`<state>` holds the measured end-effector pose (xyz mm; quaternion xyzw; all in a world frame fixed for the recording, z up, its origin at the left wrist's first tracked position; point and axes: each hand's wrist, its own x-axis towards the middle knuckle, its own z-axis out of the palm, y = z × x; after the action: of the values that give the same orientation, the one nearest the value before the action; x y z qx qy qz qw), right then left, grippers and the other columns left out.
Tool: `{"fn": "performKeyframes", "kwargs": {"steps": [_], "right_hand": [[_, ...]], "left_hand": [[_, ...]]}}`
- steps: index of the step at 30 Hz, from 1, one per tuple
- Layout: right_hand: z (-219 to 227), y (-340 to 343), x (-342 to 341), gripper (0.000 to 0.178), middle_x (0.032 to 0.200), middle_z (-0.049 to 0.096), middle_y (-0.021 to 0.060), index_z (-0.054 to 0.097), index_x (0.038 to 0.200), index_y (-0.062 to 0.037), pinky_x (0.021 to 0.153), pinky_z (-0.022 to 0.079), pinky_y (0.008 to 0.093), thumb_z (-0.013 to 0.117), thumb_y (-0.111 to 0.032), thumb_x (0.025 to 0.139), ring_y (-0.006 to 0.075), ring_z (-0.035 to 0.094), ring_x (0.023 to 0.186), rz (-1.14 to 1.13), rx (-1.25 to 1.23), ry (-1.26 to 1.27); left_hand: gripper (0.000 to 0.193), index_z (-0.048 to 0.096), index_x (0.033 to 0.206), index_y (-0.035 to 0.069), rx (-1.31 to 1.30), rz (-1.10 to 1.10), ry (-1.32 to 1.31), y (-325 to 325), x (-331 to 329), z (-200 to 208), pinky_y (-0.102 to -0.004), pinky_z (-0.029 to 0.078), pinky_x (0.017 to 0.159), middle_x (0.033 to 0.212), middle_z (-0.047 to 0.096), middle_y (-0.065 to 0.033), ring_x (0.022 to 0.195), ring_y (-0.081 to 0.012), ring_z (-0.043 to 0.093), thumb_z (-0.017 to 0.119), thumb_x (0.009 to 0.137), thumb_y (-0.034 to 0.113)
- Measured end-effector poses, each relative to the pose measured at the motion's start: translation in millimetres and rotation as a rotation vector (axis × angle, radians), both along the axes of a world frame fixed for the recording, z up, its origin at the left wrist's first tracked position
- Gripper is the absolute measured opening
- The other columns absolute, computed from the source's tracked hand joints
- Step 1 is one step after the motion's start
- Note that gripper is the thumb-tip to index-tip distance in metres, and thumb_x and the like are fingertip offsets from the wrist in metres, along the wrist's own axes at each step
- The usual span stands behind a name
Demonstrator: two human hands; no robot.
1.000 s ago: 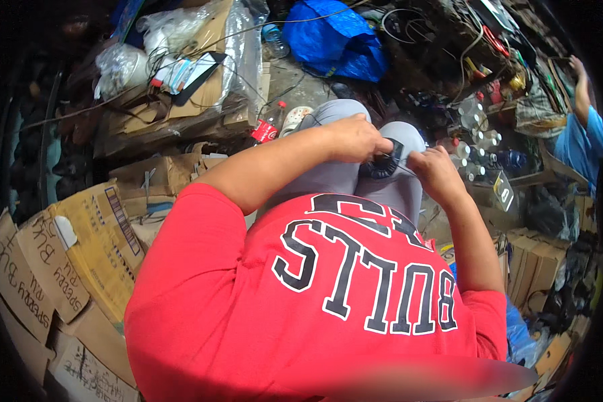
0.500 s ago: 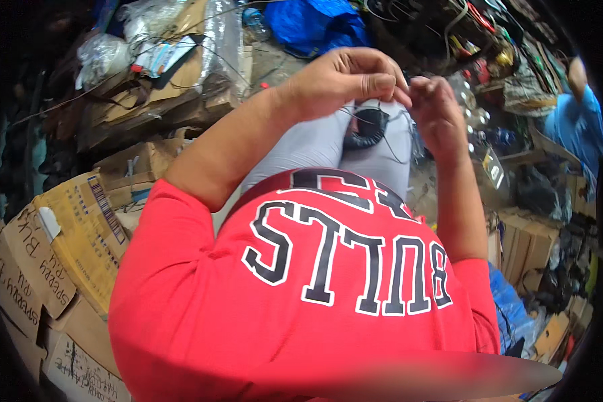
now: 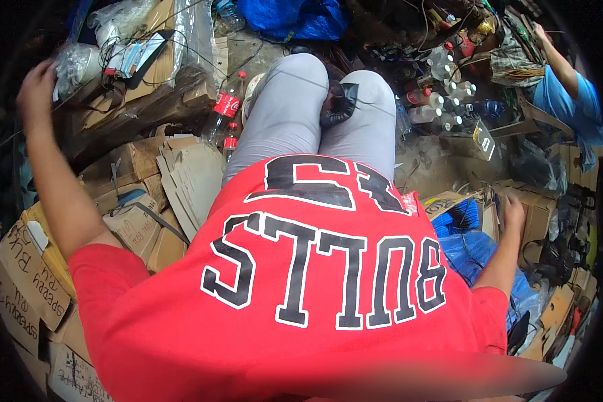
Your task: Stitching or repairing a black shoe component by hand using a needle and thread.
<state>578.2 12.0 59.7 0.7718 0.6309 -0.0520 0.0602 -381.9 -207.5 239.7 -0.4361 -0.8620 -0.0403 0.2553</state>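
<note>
The hands have just parted widely. The black ribbed part [image 3: 342,106] lies between the grey-trousered thighs, against the inner side of the right one [image 3: 368,124], with neither hand on it. For the work at the lap, this reads as the part resting unsupported by the hands, its handling interrupted at this instant.

The left hand [image 3: 37,94] is far to the left of the part, beside a clear plastic bag [image 3: 77,70]. It is blurred, so I can't make out how its fingers stand, whether they touch the bag, or whether they pinch anything thin. The right hand [image 3: 514,213] is well to the right of the part and closer to the torso, near a cardboard box [image 3: 537,234] and blue plastic sheeting [image 3: 472,258]; its finger spacing and any grip are likewise unclear.

Half a second earlier, both hands are close together above the part; a second earlier, they are right at it. Now the two thighs show unobstructed, and two red-labelled bottles [image 3: 226,106] come into sight left of the part. The clustered plastic bottles [image 3: 442,94] remain to its right, with another person's blue sleeve [image 3: 569,110] beyond them.
</note>
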Motion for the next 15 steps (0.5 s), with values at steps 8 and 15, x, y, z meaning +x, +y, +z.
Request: {"fn": "performKeyframes", "kwargs": {"steps": [8, 15], "right_hand": [[-50.1, 5.6, -121.0, 0.043, 0.117, 0.060, 0.0102, 0.053, 0.125, -0.0134, 0.082, 0.044, 0.0291, 0.060, -0.024, 0.085, 0.0158, 0.057, 0.098, 0.164, -0.278, 0.630], [-25.8, -25.3, -341.7, 0.028, 0.086, 0.055, -0.0026, 0.060, 0.105, -0.0063, 0.068, 0.039, 0.0208, 0.060, -0.028, 0.088, 0.0052, 0.045, 0.076, 0.400, -0.637, 1.204]], "left_hand": [[0.037, 0.063, 0.108, 0.005, 0.207, -0.493, -1.131, 95.8, 205.0, -148.6, -0.0293, 0.045, 0.080, 0.103, 0.061, -0.0124, 0.088, -0.0224, 0.058, 0.052, 0.074, -0.003], [0.019, 0.062, 0.101, 0.006, -0.221, -0.996, -1.095, 125.9, 350.2, -203.9, -0.0298, 0.044, 0.075, 0.087, 0.062, -0.0142, 0.081, -0.0226, 0.058, 0.056, 0.086, 0.015]]}}
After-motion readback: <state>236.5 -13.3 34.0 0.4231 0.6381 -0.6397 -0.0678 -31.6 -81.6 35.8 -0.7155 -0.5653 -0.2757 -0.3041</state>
